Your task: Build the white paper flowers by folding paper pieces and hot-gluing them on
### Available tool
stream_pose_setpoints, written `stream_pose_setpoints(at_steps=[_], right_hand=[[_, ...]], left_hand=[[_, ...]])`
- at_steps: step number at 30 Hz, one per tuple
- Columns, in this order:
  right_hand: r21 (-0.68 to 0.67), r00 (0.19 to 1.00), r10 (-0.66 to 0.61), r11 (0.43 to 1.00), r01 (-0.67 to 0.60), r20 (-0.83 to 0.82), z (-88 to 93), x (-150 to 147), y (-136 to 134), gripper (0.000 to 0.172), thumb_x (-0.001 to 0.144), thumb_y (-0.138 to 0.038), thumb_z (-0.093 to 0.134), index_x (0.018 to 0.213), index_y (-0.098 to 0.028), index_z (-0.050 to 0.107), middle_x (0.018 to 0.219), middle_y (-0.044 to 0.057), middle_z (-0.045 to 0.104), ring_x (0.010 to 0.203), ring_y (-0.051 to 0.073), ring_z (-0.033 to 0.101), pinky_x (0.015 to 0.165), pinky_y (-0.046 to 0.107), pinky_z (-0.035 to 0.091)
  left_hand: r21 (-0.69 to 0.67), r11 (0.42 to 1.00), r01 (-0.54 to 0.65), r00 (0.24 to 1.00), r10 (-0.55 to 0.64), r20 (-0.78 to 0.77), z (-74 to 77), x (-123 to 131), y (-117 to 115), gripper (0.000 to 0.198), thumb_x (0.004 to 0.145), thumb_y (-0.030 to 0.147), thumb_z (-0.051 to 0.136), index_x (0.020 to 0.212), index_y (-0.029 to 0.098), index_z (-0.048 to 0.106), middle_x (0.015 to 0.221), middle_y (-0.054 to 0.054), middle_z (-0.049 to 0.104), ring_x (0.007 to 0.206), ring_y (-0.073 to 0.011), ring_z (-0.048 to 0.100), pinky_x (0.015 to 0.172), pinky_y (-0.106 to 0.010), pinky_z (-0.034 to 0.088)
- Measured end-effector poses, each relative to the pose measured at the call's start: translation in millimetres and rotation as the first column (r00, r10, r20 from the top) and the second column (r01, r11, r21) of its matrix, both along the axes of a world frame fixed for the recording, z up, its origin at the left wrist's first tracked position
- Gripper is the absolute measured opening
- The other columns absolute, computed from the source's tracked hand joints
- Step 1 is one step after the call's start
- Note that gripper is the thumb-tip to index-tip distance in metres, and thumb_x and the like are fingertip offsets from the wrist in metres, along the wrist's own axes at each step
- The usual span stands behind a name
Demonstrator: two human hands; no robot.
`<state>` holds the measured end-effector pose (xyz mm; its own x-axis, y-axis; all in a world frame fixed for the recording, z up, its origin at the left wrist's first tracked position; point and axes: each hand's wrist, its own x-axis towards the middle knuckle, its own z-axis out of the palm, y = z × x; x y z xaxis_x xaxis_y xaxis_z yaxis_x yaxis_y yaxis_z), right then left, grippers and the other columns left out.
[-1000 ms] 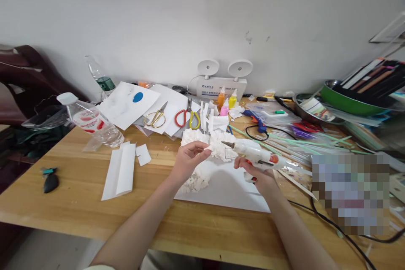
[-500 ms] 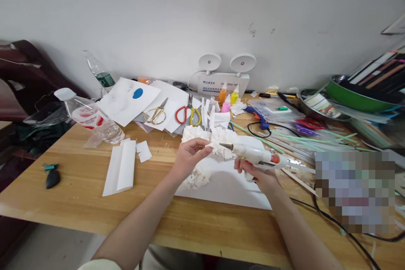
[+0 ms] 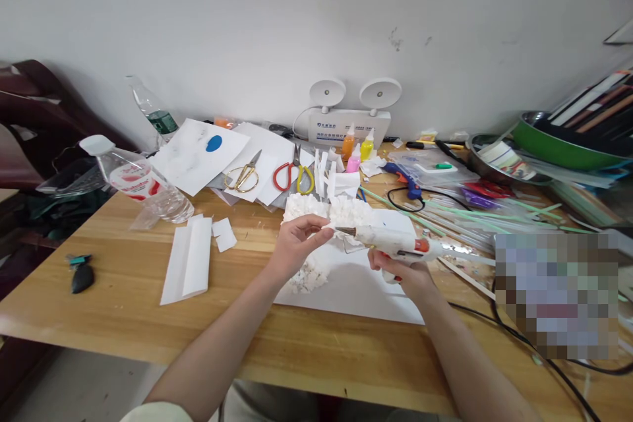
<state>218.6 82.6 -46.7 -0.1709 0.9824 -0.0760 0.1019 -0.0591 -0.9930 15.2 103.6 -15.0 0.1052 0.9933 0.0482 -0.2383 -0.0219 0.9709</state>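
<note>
My right hand (image 3: pixel 403 270) is wrapped round the handle of a white hot glue gun (image 3: pixel 390 237), a glue stick running out of its back end. The metal nozzle points left and meets the fingertips of my left hand (image 3: pixel 301 244). Those fingers are pinched on a small white paper piece, mostly hidden now. Below both hands lies a large white sheet (image 3: pixel 366 297). Crumpled white paper tufts (image 3: pixel 351 212) cover its upper part, and another tuft (image 3: pixel 309 275) sits at its lower left.
Left of the sheet are folded white paper (image 3: pixel 190 264), small paper squares (image 3: pixel 225 235) and a water bottle (image 3: pixel 148 184). Gold scissors (image 3: pixel 242 176) and red-and-yellow-handled scissors (image 3: pixel 294 175) lie behind. A blue glue gun (image 3: pixel 405 178), glue sticks (image 3: pixel 445 208) and a black cable (image 3: pixel 524 336) crowd the right side.
The glue gun has shifted slightly left, bringing its nozzle right up to my left fingertips. My left hand has barely moved, still pinching.
</note>
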Motion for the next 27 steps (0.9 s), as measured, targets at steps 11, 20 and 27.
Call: stream_pose_setpoints(at_steps=[11,20,27], right_hand=[[0.020,0.995,0.004,1.000,-0.002,-0.095,-0.3,0.6,1.7,0.025,0.061,-0.039,0.061,0.051,-0.018,0.052,0.051,0.002,0.051,0.054,0.017,0.049,0.052,0.030,0.039],[0.007,0.997,-0.031,0.999,0.031,-0.067,-1.8,1.1,1.4,0.023,0.058,-0.037,0.060,0.048,-0.018,0.051,0.050,0.002,0.050,0.053,0.017,0.047,0.051,0.029,0.038],[-0.023,0.997,-0.058,0.998,0.057,-0.043,-4.4,3.6,0.7,0.021,0.059,-0.035,0.059,0.049,-0.018,0.050,0.049,0.001,0.047,0.050,0.015,0.044,0.046,0.027,0.033]], left_hand=[[0.009,1.000,0.023,1.000,-0.023,-0.018,-0.7,-0.9,-0.3,0.008,0.063,0.020,0.070,0.069,0.018,0.066,0.068,0.002,0.060,0.064,-0.0078,0.053,0.063,-0.021,0.044],[0.009,1.000,0.027,0.999,-0.027,-0.023,0.0,-0.9,-1.3,0.008,0.062,0.021,0.070,0.069,0.018,0.066,0.068,0.001,0.060,0.065,-0.0085,0.053,0.063,-0.022,0.043],[0.036,0.998,0.046,0.999,-0.045,-0.014,1.8,-0.4,-1.2,0.006,0.064,0.019,0.069,0.068,0.018,0.066,0.067,0.001,0.060,0.064,-0.0082,0.052,0.063,-0.022,0.043]])
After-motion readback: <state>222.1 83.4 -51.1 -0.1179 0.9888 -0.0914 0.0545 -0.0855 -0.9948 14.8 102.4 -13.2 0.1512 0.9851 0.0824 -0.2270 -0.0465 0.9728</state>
